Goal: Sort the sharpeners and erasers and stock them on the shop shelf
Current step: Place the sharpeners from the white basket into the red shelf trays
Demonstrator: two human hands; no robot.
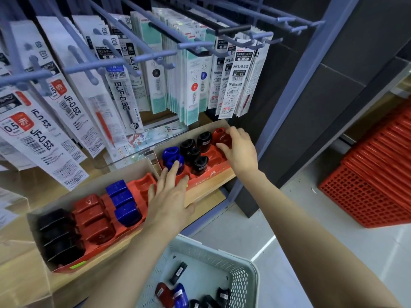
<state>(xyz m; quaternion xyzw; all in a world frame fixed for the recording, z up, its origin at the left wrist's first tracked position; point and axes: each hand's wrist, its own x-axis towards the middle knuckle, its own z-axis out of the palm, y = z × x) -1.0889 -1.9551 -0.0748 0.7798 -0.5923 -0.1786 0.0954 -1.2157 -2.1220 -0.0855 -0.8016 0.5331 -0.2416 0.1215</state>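
While right hand fingers [235, 132] pinch a red sharpener [222, 137], left hand fingers [174, 168] straight, touching a blue sharpener [170, 154]

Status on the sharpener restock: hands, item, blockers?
Right hand grips red sharpener in right tray, far corner. Left hand open, fingers against blue sharpener. Basket holds more. No obstruction.

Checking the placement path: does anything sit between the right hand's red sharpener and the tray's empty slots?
Nothing visible does. The right hand grips the red sharpener at the back corner of the tray; the empty slots lie just in front, uncovered.
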